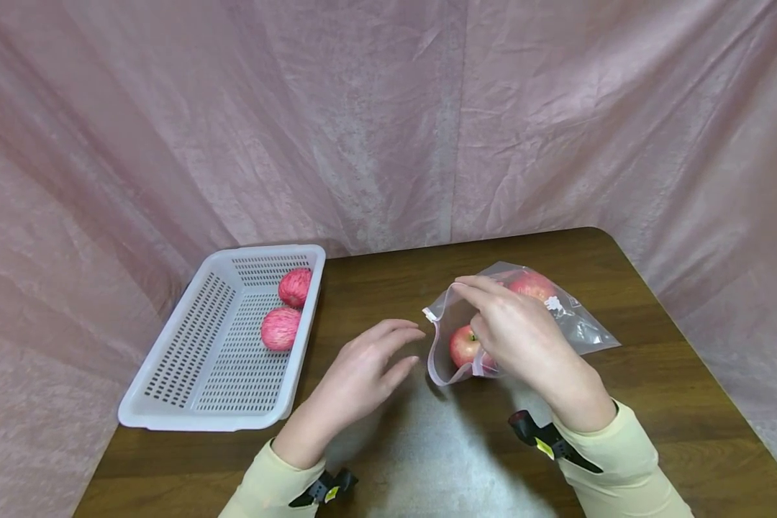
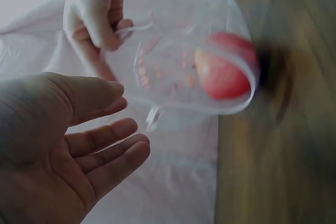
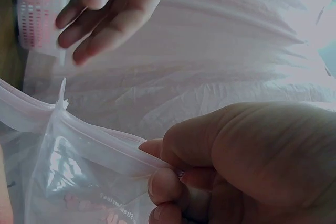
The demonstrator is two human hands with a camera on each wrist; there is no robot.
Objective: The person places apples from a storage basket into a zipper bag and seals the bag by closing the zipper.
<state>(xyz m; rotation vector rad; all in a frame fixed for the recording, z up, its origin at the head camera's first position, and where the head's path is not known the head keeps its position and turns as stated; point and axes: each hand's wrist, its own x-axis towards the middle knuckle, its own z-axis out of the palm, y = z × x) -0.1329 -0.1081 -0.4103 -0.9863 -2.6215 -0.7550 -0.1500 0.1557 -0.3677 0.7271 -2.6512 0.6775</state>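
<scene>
My right hand (image 1: 518, 331) pinches the upper rim of a clear zip bag (image 3: 100, 156) between thumb and fingers. The bag's mouth gapes toward the left. One red apple (image 1: 464, 347) sits just inside the mouth, and another apple (image 1: 532, 285) lies deeper in the bag. Left of the mouth, my left hand (image 1: 369, 367) hovers with fingers loosely bent and nothing in them. In the left wrist view its fingertips (image 2: 139, 150) are apart from the bag's white slider (image 2: 153, 118).
A white perforated basket (image 1: 162, 345) stands on the left of the wooden table (image 1: 388, 280). Two red apples (image 1: 280, 329) lie along its right wall. A pink curtain (image 1: 362, 129) hangs behind the table.
</scene>
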